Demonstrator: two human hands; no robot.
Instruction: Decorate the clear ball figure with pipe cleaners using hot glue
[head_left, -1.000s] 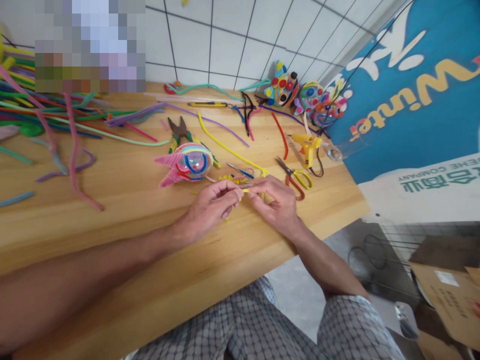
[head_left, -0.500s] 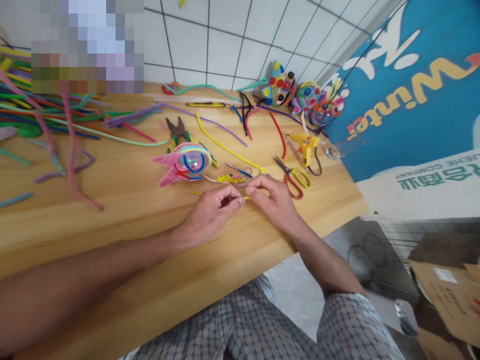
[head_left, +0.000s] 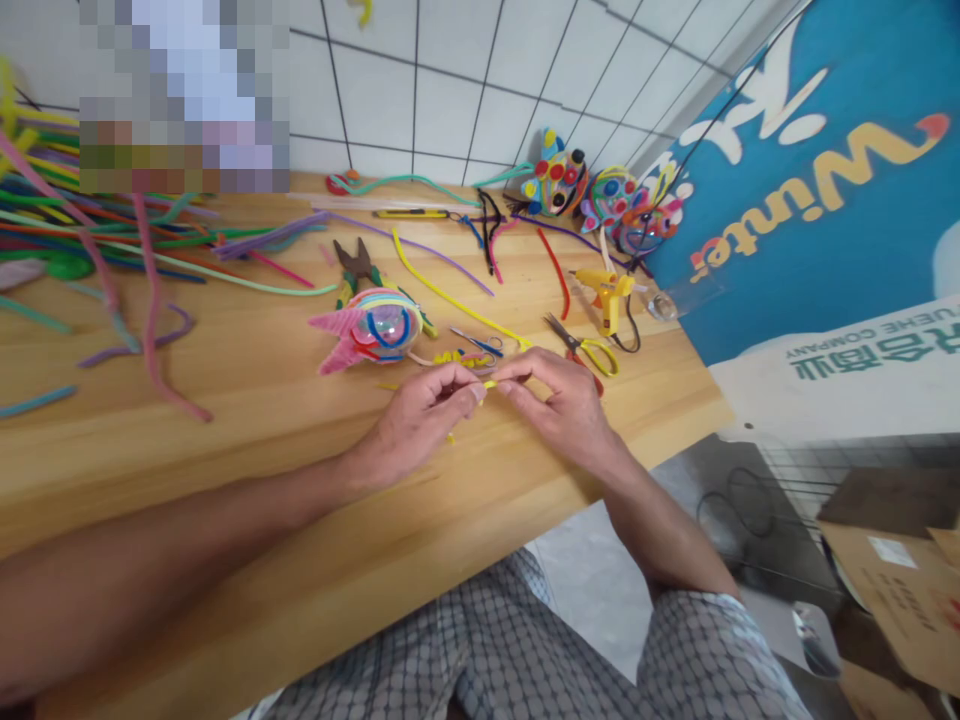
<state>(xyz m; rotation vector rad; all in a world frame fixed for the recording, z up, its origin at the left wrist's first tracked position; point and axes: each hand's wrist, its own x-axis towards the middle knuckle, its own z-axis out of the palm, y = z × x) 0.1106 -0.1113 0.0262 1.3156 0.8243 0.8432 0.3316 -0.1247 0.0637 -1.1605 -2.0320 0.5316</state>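
My left hand (head_left: 424,415) and my right hand (head_left: 559,405) meet over the wooden table (head_left: 247,450), fingertips pinched together on a short yellow pipe cleaner (head_left: 489,384). Only a small piece of it shows between the fingers. Just beyond my hands lies a pipe-cleaner fish (head_left: 371,327) with a clear ball body and a pink tail. A bent yellow piece (head_left: 454,356) and small blue-handled scissors (head_left: 480,343) lie between the fish and my right hand.
Yellow-handled scissors (head_left: 589,352) and a yellow glue gun (head_left: 609,295) lie to the right. Pliers (head_left: 352,265) sit behind the fish. Loose pipe cleaners (head_left: 112,240) cover the left. Finished colourful figures (head_left: 600,195) stand at the back right, by a blue banner (head_left: 817,180).
Both hands stay pinched on the yellow piece, shifting only slightly as the fingers work it; nothing else on the table has moved.
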